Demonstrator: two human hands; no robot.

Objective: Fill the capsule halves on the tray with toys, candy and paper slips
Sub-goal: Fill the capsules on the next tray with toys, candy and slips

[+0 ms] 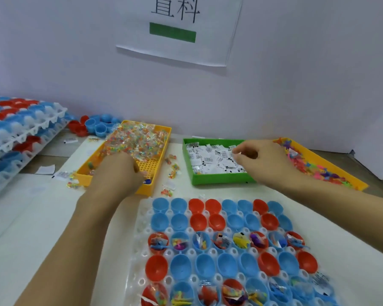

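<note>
- White plastic egg-style tray (142, 239) lies nearest us, holding red and blue capsule halves (180, 267) open side up; the row of filled halves (226, 240) across its middle and the nearest row carry toys, candy and paper, while the two far rows and the row between the filled ones look bare.
- Our left hand (117, 173) reaches into the yellow perforated plastic bin of clear-wrapped coloured candy packets (137, 140), fingers curled down among them; we cannot tell whether they have closed on a packet.
- Our right hand (261, 160) hovers over the green plastic bin of small white printed paper slips (210, 162), thumb and forefinger drawn together at the slips; whether one is pinched we cannot tell.
- Beyond the right wrist sits the yellow plastic bin of bright small plastic toys (314, 166).
- What the next move turns on: the empty halves lie toward us from both hands, below the bins. The far rows are the closest targets, with the left hand nearer their left end and the right hand nearer their right end.
- We judge each hand should draw back toward us and drop straight down, mouths facing up.
</note>
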